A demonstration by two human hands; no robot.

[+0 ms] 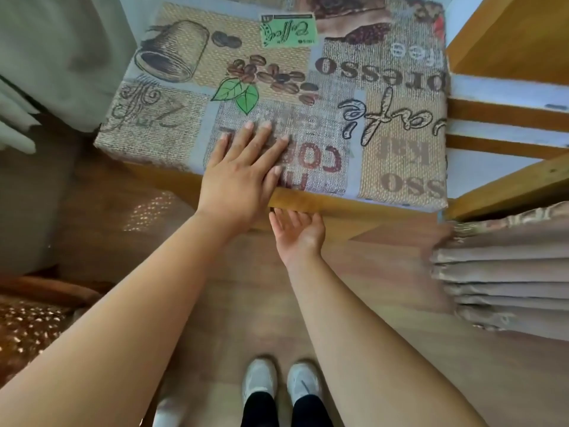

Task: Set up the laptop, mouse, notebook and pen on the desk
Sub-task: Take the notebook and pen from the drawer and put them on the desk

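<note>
Head view, looking straight down: a person stands at a small wooden desk [308,202] covered with a coffee-print cloth [308,97], which fills the upper centre of the frame. The left hand [243,177] lies palm down on the cloth at the desk's near edge, fingers straight and slightly spread, holding nothing. The right hand [297,231] sits just below that edge, at centre frame, palm turned up, fingers loosely extended toward the wooden rim and gripping nothing; whether the fingertips touch the wood cannot be told. Of the task's things only the desk is in view; its printed cloth shows coffee beans, green leaves, a cup drawing and lettering.

To the right, wooden rails [505,117] run beside the desk, and below them, at the right edge, hang folds of beige curtain [498,272]. Pale fabric [61,50] fills the upper left corner. At bottom centre, two white shoes [280,383] stand side by side on the wood-look floor [246,303].
</note>
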